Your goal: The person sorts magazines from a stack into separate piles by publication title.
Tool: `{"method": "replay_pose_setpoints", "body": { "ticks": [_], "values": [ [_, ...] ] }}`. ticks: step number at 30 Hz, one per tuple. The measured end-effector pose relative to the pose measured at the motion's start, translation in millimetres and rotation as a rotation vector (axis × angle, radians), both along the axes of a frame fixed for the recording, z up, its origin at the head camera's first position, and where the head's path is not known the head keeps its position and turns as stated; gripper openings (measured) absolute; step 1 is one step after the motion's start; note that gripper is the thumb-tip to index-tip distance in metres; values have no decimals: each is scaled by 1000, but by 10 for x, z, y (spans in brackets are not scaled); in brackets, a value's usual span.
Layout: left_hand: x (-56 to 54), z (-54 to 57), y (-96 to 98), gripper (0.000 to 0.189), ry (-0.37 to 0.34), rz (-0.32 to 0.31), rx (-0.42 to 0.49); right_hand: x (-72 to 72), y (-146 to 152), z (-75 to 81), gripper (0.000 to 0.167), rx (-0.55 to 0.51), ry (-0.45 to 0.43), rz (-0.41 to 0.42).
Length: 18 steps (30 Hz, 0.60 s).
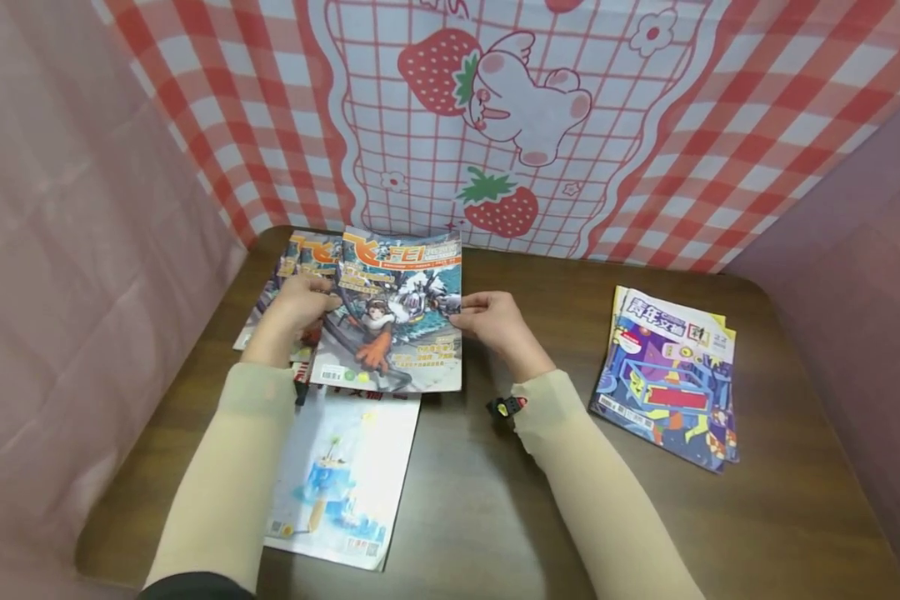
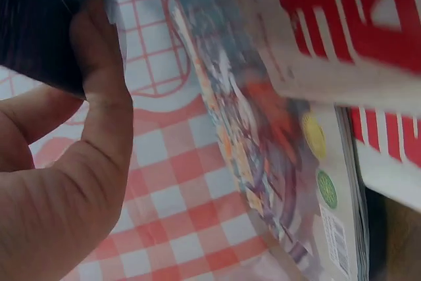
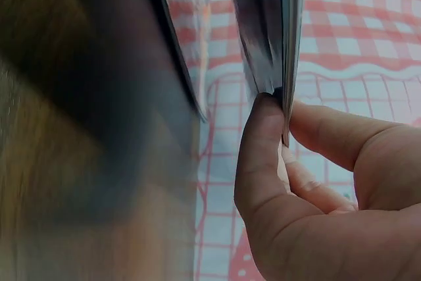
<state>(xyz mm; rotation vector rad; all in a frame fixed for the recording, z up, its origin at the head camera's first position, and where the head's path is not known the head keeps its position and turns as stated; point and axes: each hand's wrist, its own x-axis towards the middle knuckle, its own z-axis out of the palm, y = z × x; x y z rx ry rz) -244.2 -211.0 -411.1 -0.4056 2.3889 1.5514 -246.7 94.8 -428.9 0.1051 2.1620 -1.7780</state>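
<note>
My left hand and right hand hold a colourful magazine by its left and right edges. On its cover are orange title lettering and a cartoon figure with a red-orange glove. In the right wrist view, the right thumb and fingers pinch the magazine's edge, its pages seen side-on. The left wrist view has the left thumb and fingers at a dark cover. Similar magazines lie partly hidden behind the left hand. Below, a white magazine with a blue watercolour picture is overlapped by the held one.
A small stack of purple-covered magazines lies on the right of the brown wooden table. Behind the table hangs a red-and-white checked cloth with strawberries. Pale pink cloth hangs at the left side.
</note>
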Motion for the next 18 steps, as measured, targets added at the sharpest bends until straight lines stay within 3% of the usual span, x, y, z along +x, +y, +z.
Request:
{"method": "replay_pose_setpoints", "body": {
  "ticks": [6, 12, 18],
  "values": [
    [-46, -59, -74, 48, 55, 27, -58, -65, -200, -63, 42, -8, -23, -9],
    [-101, -126, -165, 30, 82, 88, -186, -141, -380, -139, 44, 9, -12, 8],
    [-189, -172, -261, 37, 59, 137, -148, -238, -525, -159, 45, 48, 20, 40]
  ]
}}
